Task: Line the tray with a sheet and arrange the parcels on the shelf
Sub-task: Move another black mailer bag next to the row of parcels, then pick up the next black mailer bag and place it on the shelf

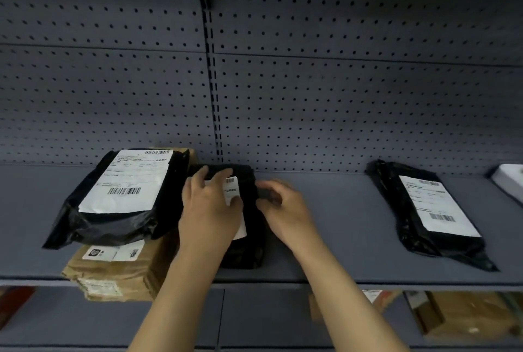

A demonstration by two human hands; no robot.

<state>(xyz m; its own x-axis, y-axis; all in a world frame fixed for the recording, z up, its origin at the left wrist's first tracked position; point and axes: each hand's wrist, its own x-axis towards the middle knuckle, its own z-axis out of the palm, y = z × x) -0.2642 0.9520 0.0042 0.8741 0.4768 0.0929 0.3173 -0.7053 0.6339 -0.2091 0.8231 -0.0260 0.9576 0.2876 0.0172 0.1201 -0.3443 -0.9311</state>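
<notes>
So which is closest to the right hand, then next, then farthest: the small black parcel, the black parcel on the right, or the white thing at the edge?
From the right hand:
1. Small black parcel, in the middle, touching the hand.
2. Black parcel with a label, off to the right on the shelf.
3. White thing, at the far right edge.

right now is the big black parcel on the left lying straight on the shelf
No, the big black parcel rests on a brown cardboard box, not on the shelf.

Both hands outstretched, fingers spread
</notes>
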